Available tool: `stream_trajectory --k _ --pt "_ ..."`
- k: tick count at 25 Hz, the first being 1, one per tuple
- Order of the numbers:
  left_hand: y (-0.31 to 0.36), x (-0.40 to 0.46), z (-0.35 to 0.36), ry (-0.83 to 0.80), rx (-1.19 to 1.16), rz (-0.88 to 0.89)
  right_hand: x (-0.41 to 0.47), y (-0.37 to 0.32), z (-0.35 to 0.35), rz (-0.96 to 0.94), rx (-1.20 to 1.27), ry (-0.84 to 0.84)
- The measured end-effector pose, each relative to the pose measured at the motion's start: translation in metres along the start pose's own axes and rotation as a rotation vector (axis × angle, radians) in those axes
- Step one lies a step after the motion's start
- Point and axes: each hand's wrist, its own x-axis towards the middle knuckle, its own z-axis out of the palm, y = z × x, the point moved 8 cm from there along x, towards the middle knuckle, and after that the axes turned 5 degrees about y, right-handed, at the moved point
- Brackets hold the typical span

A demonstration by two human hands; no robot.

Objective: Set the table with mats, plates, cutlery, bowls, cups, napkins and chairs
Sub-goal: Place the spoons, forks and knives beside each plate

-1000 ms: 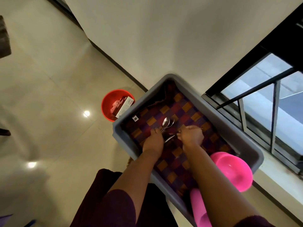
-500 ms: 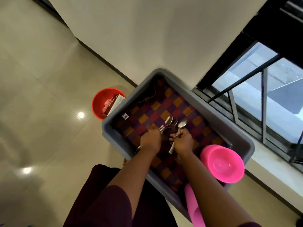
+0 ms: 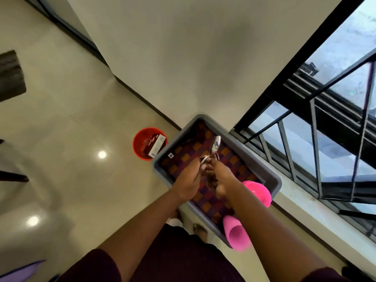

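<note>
Your spoons (image 3: 214, 146) stand bunched above the middle of the grey tub (image 3: 262, 169), bowls pointing away from you; your left hand (image 3: 188, 184) has its fingers (image 3: 200, 162) curled round the handles, and your right hand (image 3: 222, 180) meets it at the same bundle, its fingers curled in on the handles too, though blur hides exactly which hand pinches which spoon; under them a checked mat (image 3: 205, 204) of purple and orange squares lines the tub's floor; a pink bowl (image 3: 258, 192) leans at the tub's right side by your right wrist, and a pink cup (image 3: 237, 234) lies on its side at the near corner, mouth toward you; the tub sits beside the window sill (image 3: 305, 212); left of it on the floor stands a red bucket (image 3: 140, 146) holding a small box (image 3: 156, 145).
</note>
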Motion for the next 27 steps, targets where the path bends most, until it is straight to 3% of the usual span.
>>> stream_trajectory --k 3,6,8,10,12,14,17,22,27 --pt "0.034 -0.027 -0.01 -0.044 0.139 0.188 -0.033 -0.006 0.006 -0.012 -0.004 -0.037" --pt "0.049 -0.051 -0.01 -0.086 0.306 0.181 -0.068 -0.017 0.014 -0.089 -0.031 -0.137" --pt "0.068 -0.073 -0.013 -0.006 0.417 0.279 -0.088 -0.02 0.018 -0.115 -0.022 -0.236" --pt "0.091 -0.098 -0.019 0.089 0.263 0.355 -0.097 -0.021 0.014 -0.152 -0.03 -0.212" --pt "0.099 -0.115 -0.034 0.323 0.025 0.278 -0.102 -0.022 0.007 -0.289 -0.177 -0.101" --pt "0.086 -0.126 -0.052 0.611 -0.142 0.012 -0.113 -0.017 0.016 -0.375 -0.261 -0.116" --pt "0.068 -0.147 -0.052 0.662 -0.288 -0.338 -0.141 0.008 0.041 -0.419 -0.242 -0.286" --pt "0.058 -0.215 -0.049 0.702 -0.364 -0.364 -0.178 0.066 0.068 -0.432 -0.357 -0.453" --pt "0.027 -0.312 -0.047 0.912 -0.476 -0.419 -0.211 0.152 0.106 -0.411 -0.682 -0.566"
